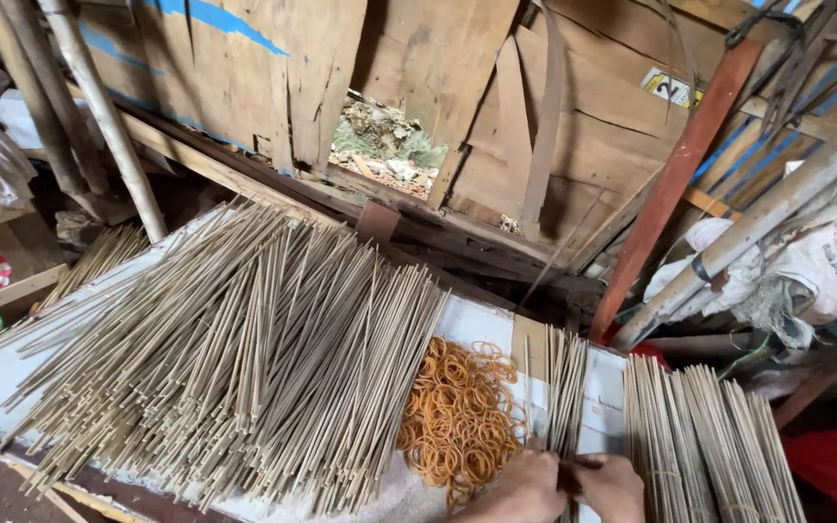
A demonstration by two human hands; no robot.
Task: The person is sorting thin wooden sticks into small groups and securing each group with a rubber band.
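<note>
At the near edge of the white work surface [481,324], low in the view, the left hand [520,489] and the right hand [612,484] meet around the base of a small bundle of thin sticks [566,387], both with fingers curled tight on it and knuckles nearly touching. The bundle's long axis runs almost straight away from the person, its far ends fanning slightly toward the wooden wall [438,68], its near ends hidden inside the two grips. The sticks are pale, dry, straight and slender, with a dull grey-tan surface like split bamboo. Just left of the hands lies a loose heap of orange rubber bands [457,412], small glossy rings tangled over one another. Further left spreads a broad pile of loose sticks [234,349], of the same material, lying slantwise with their far tips leaning toward the right. To the right of the hands sit several tied bundles [709,436], packed side by side and pointing away in much the same direction as the held one. A rust-red post [675,174] leans against the rough plank wall behind.
</note>
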